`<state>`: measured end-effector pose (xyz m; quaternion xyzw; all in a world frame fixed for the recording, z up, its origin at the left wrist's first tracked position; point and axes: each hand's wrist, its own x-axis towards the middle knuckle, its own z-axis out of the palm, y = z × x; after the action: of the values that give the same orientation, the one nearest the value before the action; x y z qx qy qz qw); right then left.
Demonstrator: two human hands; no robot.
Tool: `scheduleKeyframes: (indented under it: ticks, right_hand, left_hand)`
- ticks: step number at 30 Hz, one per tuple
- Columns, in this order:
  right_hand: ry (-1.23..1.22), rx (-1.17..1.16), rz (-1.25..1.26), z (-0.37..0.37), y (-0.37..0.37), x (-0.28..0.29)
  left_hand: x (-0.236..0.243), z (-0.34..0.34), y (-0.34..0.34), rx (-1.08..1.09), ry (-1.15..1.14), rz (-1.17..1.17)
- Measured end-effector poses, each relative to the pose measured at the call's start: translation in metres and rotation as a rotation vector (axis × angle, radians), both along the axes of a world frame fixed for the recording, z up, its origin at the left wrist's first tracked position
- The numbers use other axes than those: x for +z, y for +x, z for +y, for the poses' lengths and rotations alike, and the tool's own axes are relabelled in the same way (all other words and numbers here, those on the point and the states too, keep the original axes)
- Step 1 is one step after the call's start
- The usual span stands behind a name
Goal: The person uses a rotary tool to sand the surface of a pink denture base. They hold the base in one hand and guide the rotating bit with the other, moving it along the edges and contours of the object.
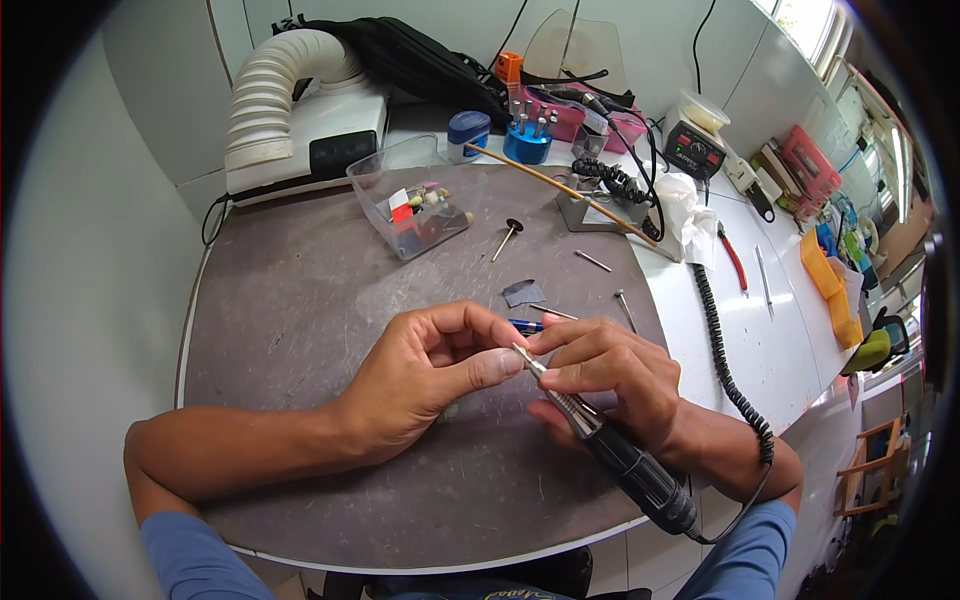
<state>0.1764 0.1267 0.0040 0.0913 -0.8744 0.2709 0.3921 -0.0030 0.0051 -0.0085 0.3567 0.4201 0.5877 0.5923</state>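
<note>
My right hand (640, 380) is wrapped round a black rotary handpiece (640, 472), its metal nose and slim bit aimed up and left. My left hand (425, 375) is closed in a pinch, thumb and forefinger meeting right at the tip of the bit. What those fingers hold, if anything, is too small and covered to make out. Just beyond the fingertips lie a blue object (526, 327), partly hidden, a torn grey scrap like sandpaper (523, 292) and a thin metal rod (553, 312). Farther off rests a dark-headed mandrel (508, 238).
A clear bin (375, 205) of small bits stands far left of centre, near a white hose unit (300, 170). Behind are a blue bur holder (527, 147) and a wooden stick (560, 188). The handpiece's coiled cord (722, 350) runs along the right to a control box (692, 150).
</note>
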Motion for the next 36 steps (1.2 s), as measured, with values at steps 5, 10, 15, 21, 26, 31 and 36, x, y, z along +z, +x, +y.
scheduleKeyframes:
  ticks: [5,10,15,21,26,31,36]
  right_hand:
    - [-0.030,-0.008,0.043,0.0003,0.0014,-0.0034]
    - [-0.014,0.007,0.026,0.0005,0.0015,-0.0026]
    - [-0.012,0.012,0.022,0.0004,0.0005,-0.0021]
    - [-0.003,0.002,0.012,-0.0007,-0.0001,-0.0004]
    - [0.004,0.000,0.007,-0.0007,-0.0005,-0.0002]
    - [-0.004,-0.002,-0.004,-0.0008,-0.0006,0.0001]
    - [-0.004,-0.007,0.000,-0.0004,-0.0015,-0.0003]
  left_hand:
    - [0.0041,-0.0007,0.0012,-0.004,-0.001,0.001]
    - [0.0041,-0.0007,0.0011,-0.002,-0.013,-0.012]
    - [0.0029,-0.0004,0.0008,-0.016,-0.001,-0.019]
    - [0.0022,-0.0002,0.0001,-0.024,-0.011,-0.015]
    - [0.0042,-0.0002,-0.0002,-0.028,-0.033,-0.013]
    - [0.0036,-0.0002,-0.0001,-0.031,-0.043,-0.029]
    - [0.0022,0.0002,-0.0001,-0.027,-0.023,-0.027]
